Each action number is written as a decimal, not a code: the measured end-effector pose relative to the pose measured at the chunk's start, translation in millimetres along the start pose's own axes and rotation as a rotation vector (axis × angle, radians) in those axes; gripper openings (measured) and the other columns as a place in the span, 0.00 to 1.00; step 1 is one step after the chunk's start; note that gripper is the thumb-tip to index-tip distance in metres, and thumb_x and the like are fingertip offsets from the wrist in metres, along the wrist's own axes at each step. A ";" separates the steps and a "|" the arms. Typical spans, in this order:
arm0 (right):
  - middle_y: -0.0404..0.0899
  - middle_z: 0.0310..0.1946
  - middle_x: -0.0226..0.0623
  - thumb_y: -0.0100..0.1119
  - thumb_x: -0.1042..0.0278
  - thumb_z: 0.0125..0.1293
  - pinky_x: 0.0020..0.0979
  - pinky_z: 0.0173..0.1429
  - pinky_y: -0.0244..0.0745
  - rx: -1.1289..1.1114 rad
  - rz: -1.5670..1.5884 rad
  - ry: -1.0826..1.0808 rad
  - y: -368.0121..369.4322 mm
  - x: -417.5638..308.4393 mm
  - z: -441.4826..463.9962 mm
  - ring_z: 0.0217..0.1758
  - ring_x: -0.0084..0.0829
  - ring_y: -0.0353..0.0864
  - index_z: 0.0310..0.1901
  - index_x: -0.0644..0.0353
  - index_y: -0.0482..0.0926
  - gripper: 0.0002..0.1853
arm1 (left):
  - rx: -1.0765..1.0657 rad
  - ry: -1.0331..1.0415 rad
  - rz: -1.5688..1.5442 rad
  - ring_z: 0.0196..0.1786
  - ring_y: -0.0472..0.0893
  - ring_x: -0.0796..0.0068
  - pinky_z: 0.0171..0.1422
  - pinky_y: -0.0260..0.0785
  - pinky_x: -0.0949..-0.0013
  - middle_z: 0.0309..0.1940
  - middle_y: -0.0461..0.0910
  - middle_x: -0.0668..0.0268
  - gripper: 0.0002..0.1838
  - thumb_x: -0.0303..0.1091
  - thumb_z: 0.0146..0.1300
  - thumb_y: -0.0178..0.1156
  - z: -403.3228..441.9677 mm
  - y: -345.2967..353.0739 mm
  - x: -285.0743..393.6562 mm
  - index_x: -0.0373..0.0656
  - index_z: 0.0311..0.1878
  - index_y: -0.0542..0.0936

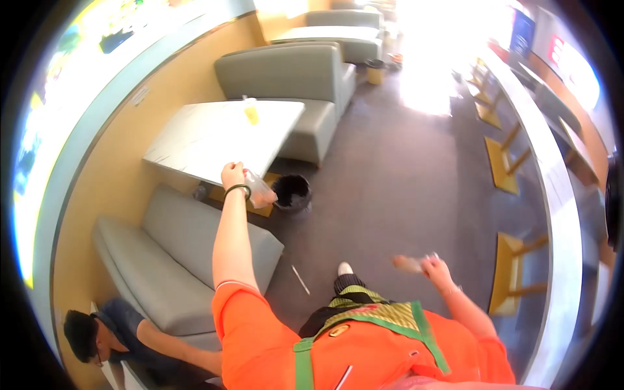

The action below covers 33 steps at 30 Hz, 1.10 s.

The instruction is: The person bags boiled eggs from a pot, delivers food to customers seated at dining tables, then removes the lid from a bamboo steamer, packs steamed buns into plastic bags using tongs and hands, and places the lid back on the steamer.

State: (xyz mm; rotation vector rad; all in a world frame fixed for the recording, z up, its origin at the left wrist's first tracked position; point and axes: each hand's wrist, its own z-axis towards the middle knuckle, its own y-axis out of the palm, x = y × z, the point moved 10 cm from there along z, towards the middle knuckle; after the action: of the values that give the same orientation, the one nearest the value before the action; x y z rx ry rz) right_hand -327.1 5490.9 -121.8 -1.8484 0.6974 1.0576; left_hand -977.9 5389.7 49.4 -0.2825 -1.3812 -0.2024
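My left hand (234, 175) is stretched forward by the marble-look table's front corner. Its fingers are closed on a clear plastic cup (259, 192), tilted sideways, with something pale brown in it. Just right of the cup a black bin (292, 194) stands on the floor, dark inside with a lining at its rim. Out to the right, my right hand (439, 270) is closed around a small brownish object (407, 262); blur hides its kind. On the white table (201, 133) stands a clear cup with yellow contents (251, 112).
Grey bench seats (188, 244) flank the table. A person (130, 338) bends low at the lower left. One white stick (300, 279) lies on the floor (377, 175). Yellow-seated stools (508, 273) line a long white counter (564, 240) to the right. Another bin (375, 73) stands farther back.
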 end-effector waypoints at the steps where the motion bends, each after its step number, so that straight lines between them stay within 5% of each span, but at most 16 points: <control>1: 0.69 0.15 0.27 0.52 0.63 0.56 0.23 0.25 0.63 -0.010 -0.102 -0.013 -2.4 -6.8 20.6 0.18 0.20 0.66 0.21 0.62 0.74 0.12 | 0.013 -0.029 -0.068 0.19 0.73 0.76 0.24 0.67 0.74 0.20 0.74 0.62 0.07 0.28 0.50 0.55 34.1 8.2 -13.8 0.32 0.27 0.73; 4: 0.70 0.15 0.28 0.53 0.64 0.56 0.22 0.23 0.63 0.018 0.192 0.165 -2.9 -7.6 68.4 0.18 0.19 0.66 0.22 0.62 0.74 0.11 | 0.163 -0.041 0.006 0.23 0.75 0.70 0.31 0.67 0.69 0.18 0.74 0.60 0.08 0.29 0.49 0.54 105.9 6.8 -42.5 0.31 0.26 0.74; 6: 0.70 0.16 0.28 0.52 0.68 0.56 0.19 0.21 0.62 0.033 0.119 0.167 -6.8 -27.9 98.3 0.17 0.18 0.66 0.25 0.63 0.74 0.08 | 0.213 -0.062 0.131 0.17 0.72 0.74 0.22 0.62 0.74 0.17 0.73 0.63 0.07 0.28 0.51 0.54 132.4 7.4 -63.9 0.32 0.29 0.74; 8: 0.70 0.16 0.28 0.53 0.68 0.57 0.20 0.21 0.62 -0.023 0.156 0.144 -1.1 -35.7 141.6 0.17 0.18 0.66 0.26 0.64 0.74 0.08 | 0.105 -0.169 0.495 0.26 0.77 0.67 0.34 0.68 0.67 0.22 0.78 0.56 0.09 0.31 0.51 0.55 152.7 18.6 -86.4 0.33 0.27 0.77; 9: 0.70 0.16 0.28 0.53 0.68 0.57 0.20 0.21 0.62 -0.055 0.172 0.149 2.4 -40.4 160.1 0.17 0.18 0.67 0.27 0.64 0.75 0.08 | 0.096 -0.246 0.355 0.28 0.78 0.66 0.34 0.68 0.66 0.23 0.78 0.54 0.10 0.31 0.51 0.56 153.1 26.1 -103.3 0.32 0.27 0.78; 10: 0.70 0.16 0.28 0.53 0.68 0.57 0.19 0.22 0.63 -0.094 0.186 0.148 7.1 -45.3 177.9 0.17 0.18 0.67 0.27 0.64 0.75 0.08 | 0.017 -0.332 0.430 0.40 0.78 0.60 0.45 0.68 0.65 0.34 0.78 0.50 0.15 0.33 0.50 0.57 155.3 30.1 -117.1 0.30 0.38 0.76; 12: 0.70 0.16 0.28 0.53 0.67 0.57 0.19 0.22 0.63 -0.163 0.111 0.133 21.2 -64.0 212.0 0.18 0.18 0.68 0.27 0.64 0.75 0.08 | 0.280 -0.091 0.388 0.53 0.71 0.55 0.57 0.61 0.65 0.47 0.72 0.46 0.26 0.34 0.49 0.59 145.1 18.6 -113.8 0.28 0.50 0.69; 15: 0.71 0.17 0.29 0.53 0.68 0.57 0.20 0.22 0.64 -0.307 0.013 0.120 48.4 -73.0 257.7 0.19 0.19 0.69 0.29 0.64 0.74 0.08 | 0.350 -0.052 0.295 0.59 0.65 0.54 0.63 0.55 0.65 0.54 0.66 0.44 0.33 0.35 0.48 0.59 95.0 4.9 -126.9 0.26 0.56 0.63; 18: 0.71 0.19 0.29 0.52 0.70 0.57 0.21 0.22 0.66 -0.493 -0.120 0.000 92.8 -75.7 310.7 0.21 0.19 0.70 0.32 0.64 0.73 0.06 | 0.347 -0.109 0.517 0.30 0.74 0.50 0.37 0.67 0.57 0.24 0.73 0.48 0.06 0.27 0.48 0.50 -31.4 6.9 -148.6 0.36 0.29 0.72; 19: 0.72 0.19 0.29 0.51 0.71 0.58 0.22 0.22 0.67 -0.541 -0.208 -0.079 109.3 -80.5 326.8 0.21 0.20 0.71 0.33 0.63 0.73 0.05 | 0.356 -0.221 0.568 0.26 0.73 0.55 0.33 0.65 0.57 0.20 0.73 0.50 0.07 0.31 0.48 0.50 -91.9 9.1 -164.7 0.36 0.22 0.73; 22: 0.72 0.20 0.30 0.49 0.74 0.58 0.22 0.21 0.67 -0.840 -0.238 -0.147 177.1 -104.9 327.1 0.21 0.20 0.72 0.35 0.63 0.72 0.05 | -0.212 -0.564 0.692 0.26 0.77 0.55 0.33 0.68 0.58 0.21 0.76 0.49 0.10 0.35 0.42 0.54 -289.9 39.1 -228.8 0.36 0.20 0.78; 26: 0.71 0.20 0.31 0.48 0.78 0.56 0.24 0.19 0.66 -1.285 -0.429 -0.253 275.3 -112.4 253.6 0.19 0.20 0.70 0.29 0.60 0.74 0.04 | -0.415 -1.001 0.796 0.38 0.77 0.56 0.44 0.67 0.58 0.33 0.78 0.50 0.16 0.40 0.49 0.54 -524.8 8.7 -240.4 0.34 0.33 0.79; 29: 0.72 0.21 0.31 0.47 0.78 0.56 0.24 0.21 0.66 -1.648 -0.592 -0.454 312.1 -89.5 142.7 0.20 0.20 0.71 0.30 0.60 0.73 0.04 | 0.181 -1.138 0.612 0.41 0.77 0.57 0.46 0.68 0.60 0.36 0.78 0.51 0.17 0.39 0.50 0.54 -634.6 -39.7 -186.0 0.37 0.39 0.77; 30: 0.72 0.22 0.32 0.45 0.77 0.57 0.23 0.23 0.67 -1.822 -0.575 -0.567 312.8 -83.3 87.6 0.21 0.20 0.71 0.31 0.62 0.73 0.05 | 0.235 -1.148 0.600 0.41 0.77 0.57 0.46 0.68 0.60 0.36 0.78 0.51 0.17 0.39 0.50 0.54 -662.6 -38.6 -181.0 0.37 0.39 0.77; 32: 0.72 0.22 0.31 0.47 0.72 0.59 0.25 0.27 0.68 -2.017 -0.696 -1.037 305.1 -70.3 -6.1 0.22 0.21 0.71 0.32 0.62 0.74 0.06 | 0.837 -1.057 0.444 0.42 0.77 0.58 0.47 0.68 0.62 0.37 0.78 0.53 0.17 0.38 0.50 0.54 -725.5 -58.8 -157.5 0.38 0.41 0.76; 33: 0.72 0.22 0.31 0.47 0.72 0.59 0.25 0.27 0.68 -2.032 -0.695 -1.063 300.4 -67.4 -47.5 0.22 0.21 0.71 0.32 0.62 0.74 0.06 | 0.802 -1.038 0.466 0.42 0.77 0.59 0.48 0.68 0.64 0.37 0.78 0.55 0.18 0.39 0.51 0.55 -740.4 -59.0 -148.9 0.38 0.43 0.75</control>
State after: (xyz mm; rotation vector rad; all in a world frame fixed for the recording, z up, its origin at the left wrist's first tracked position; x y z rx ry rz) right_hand -577.3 5312.6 -173.2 -1.8562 -2.2167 2.0407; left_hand -330.1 5097.7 -213.3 -0.0011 -2.2181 1.0055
